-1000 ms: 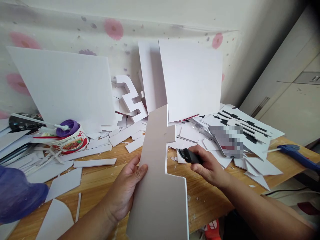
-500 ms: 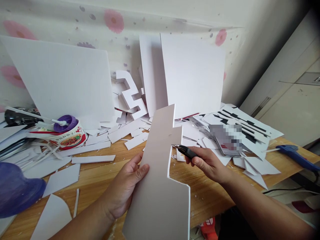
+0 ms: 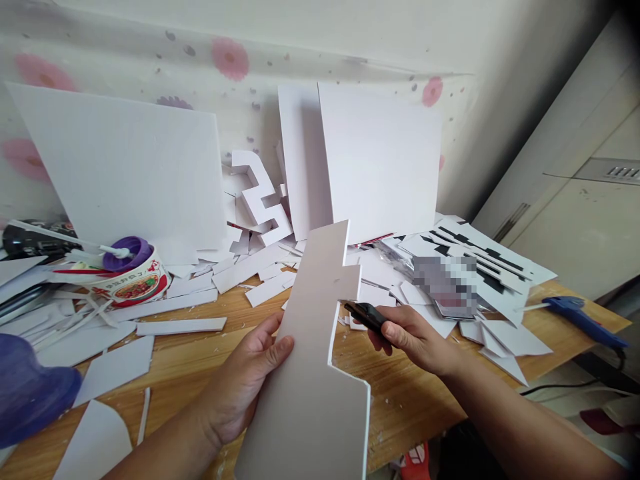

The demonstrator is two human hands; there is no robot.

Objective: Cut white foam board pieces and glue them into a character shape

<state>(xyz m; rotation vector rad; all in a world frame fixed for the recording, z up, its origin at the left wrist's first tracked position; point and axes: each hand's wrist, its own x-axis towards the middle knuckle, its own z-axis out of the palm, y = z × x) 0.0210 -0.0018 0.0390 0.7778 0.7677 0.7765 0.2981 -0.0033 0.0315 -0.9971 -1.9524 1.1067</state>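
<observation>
My left hand (image 3: pixel 255 373) grips the left edge of a white foam board piece (image 3: pixel 310 373), its thumb on the near face and its other fingers behind. The board is tilted up over the table and has a stepped notch cut into its right edge. In my right hand (image 3: pixel 415 340) is a black utility knife (image 3: pixel 367 315), its tip pointing left at the upper corner of the notch. No long blade shows at the tip, and I cannot tell whether it touches the board.
Offcuts (image 3: pixel 180 325) litter the wooden table (image 3: pixel 200 360). Large white boards (image 3: pixel 380 160) lean on the wall behind. A paper tub (image 3: pixel 135 283) and purple dish (image 3: pixel 30 393) lie left. A blue glue gun (image 3: pixel 583 323) rests at the right edge, beyond a phone-like object (image 3: pixel 450 287).
The knife's blade, visible at the notch earlier, no longer shows beyond the tip. Both hands and the board sit slightly lower in view as the camera has shifted.
</observation>
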